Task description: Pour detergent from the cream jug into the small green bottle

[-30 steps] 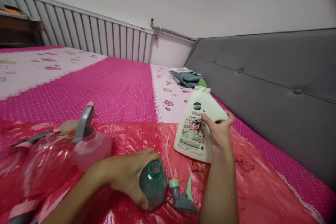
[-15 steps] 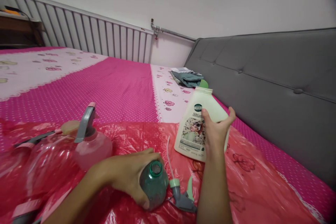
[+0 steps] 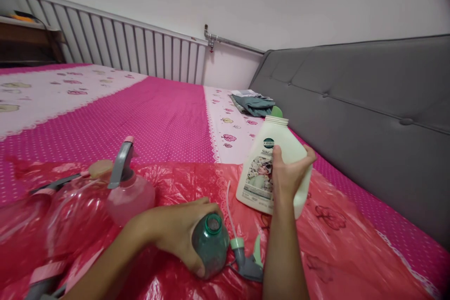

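Observation:
My left hand (image 3: 179, 229) is wrapped around a translucent green spray bottle (image 3: 213, 248), upright with its neck uncapped. Just right of that bottle, its grey and green spray head (image 3: 246, 260) lies on the red plastic sheet, with a thin dip tube (image 3: 230, 211) pointing away from me. My right hand (image 3: 288, 173) grips a cream laundry detergent jug (image 3: 258, 183) on its right side, thumb over the printed label. The jug's threaded mouth is uncapped, and it leans slightly right. Behind the mouth a green cap-like piece (image 3: 277, 111) partly shows.
At left stands a pink spray bottle (image 3: 131, 199) with a grey trigger, beside other clear-pink bottles (image 3: 80, 215). Red plastic sheeting (image 3: 337, 243) covers the near part of the bed (image 3: 168, 117). Folded clothes (image 3: 253, 103) lie by the grey headboard (image 3: 351, 84); a radiator (image 3: 123, 47) lines the wall.
The whole view has shifted slightly, so things appear a little further right. The raised finger of my right hand has curled closer to the jug. Both hands keep their holds.

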{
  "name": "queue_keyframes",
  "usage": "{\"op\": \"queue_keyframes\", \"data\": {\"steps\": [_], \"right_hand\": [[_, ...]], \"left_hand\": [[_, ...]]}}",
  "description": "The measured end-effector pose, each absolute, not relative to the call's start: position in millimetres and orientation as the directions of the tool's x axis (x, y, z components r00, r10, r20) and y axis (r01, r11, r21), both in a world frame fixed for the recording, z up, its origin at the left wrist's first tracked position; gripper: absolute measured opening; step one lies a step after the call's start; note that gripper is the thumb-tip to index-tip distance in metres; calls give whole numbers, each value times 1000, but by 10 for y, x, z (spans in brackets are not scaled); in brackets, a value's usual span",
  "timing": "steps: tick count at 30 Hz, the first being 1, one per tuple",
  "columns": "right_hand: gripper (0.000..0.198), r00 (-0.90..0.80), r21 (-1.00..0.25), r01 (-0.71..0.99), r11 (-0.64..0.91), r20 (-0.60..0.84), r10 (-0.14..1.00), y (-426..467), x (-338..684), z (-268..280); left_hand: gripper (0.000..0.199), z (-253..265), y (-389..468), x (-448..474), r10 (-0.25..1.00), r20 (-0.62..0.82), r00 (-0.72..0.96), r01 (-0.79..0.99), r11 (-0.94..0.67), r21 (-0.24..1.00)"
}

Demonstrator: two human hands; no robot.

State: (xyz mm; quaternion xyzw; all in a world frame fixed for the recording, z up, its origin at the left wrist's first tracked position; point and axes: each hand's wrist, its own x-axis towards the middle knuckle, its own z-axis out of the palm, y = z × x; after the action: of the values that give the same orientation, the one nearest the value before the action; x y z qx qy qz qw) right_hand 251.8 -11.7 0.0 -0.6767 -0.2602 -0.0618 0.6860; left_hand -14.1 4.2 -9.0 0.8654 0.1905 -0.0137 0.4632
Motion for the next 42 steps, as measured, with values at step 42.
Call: {"op": "queue_keyframes", "data": {"steps": [42], "right_hand": [[67, 844, -863, 504, 34, 501, 195, -32, 2568, -115]], "left_hand": [[58, -67, 13, -101, 309, -233, 922, 340, -361, 868]]}}
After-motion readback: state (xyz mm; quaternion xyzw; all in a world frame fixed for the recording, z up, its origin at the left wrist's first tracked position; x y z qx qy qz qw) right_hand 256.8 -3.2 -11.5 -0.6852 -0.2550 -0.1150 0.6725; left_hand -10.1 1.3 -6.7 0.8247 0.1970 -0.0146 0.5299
